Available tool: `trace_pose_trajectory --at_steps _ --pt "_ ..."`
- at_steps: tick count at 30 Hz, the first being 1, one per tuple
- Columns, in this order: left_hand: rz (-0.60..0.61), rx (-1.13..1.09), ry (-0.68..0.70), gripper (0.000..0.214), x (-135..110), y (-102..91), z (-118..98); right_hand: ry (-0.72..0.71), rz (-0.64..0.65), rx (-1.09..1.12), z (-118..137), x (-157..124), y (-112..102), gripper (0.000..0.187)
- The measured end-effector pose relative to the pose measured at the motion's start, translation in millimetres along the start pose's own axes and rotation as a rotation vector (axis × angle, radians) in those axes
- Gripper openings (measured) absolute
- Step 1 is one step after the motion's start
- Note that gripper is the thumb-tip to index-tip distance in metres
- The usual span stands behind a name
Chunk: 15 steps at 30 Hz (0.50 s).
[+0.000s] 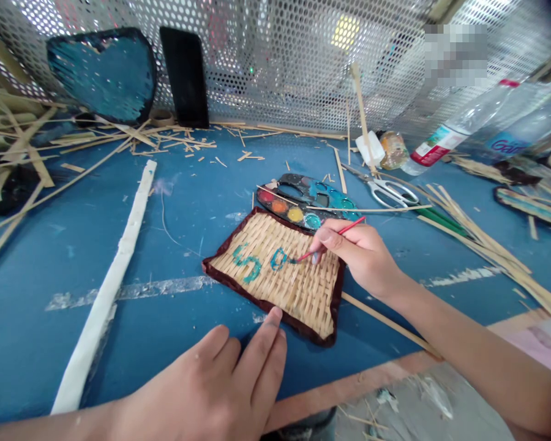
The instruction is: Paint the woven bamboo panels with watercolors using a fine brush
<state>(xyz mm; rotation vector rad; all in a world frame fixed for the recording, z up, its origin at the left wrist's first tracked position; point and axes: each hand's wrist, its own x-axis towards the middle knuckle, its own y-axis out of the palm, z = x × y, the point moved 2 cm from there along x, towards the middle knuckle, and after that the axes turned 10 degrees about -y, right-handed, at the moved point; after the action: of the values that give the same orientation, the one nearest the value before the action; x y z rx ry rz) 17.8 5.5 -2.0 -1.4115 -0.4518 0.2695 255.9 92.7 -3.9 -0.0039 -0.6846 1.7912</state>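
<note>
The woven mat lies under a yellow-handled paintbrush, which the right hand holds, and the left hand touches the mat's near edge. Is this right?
Not quite: the head view shows that the paintbrush is red-handled, not yellow-handled. The right hand does hold it over the woven mat, and the left hand does touch the mat's near edge.

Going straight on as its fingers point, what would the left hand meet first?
The woven mat: its dark brown border lies right ahead of the left hand, at the fingertip, though exact contact is uncertain.
</note>
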Motion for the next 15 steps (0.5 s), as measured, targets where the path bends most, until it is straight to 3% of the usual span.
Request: trace_pose_trajectory --at_steps 5,10,15 --pt "0.008 0.01 0.009 0.041 1.7 0.3 0.9 -0.049 0.025 0.002 1.6 0.5 0.1 0.029" --pt "0.003 0.007 0.015 0.045 1.2 1.2 0.5 0.023 0.014 0.079 -1.5 0.1 0.3 0.034" --pt "0.028 -0.003 -0.014 0.044 0.5 -1.1 -1.7 -0.036 0.038 0.044 -3.1 2.5 0.3 0.029"
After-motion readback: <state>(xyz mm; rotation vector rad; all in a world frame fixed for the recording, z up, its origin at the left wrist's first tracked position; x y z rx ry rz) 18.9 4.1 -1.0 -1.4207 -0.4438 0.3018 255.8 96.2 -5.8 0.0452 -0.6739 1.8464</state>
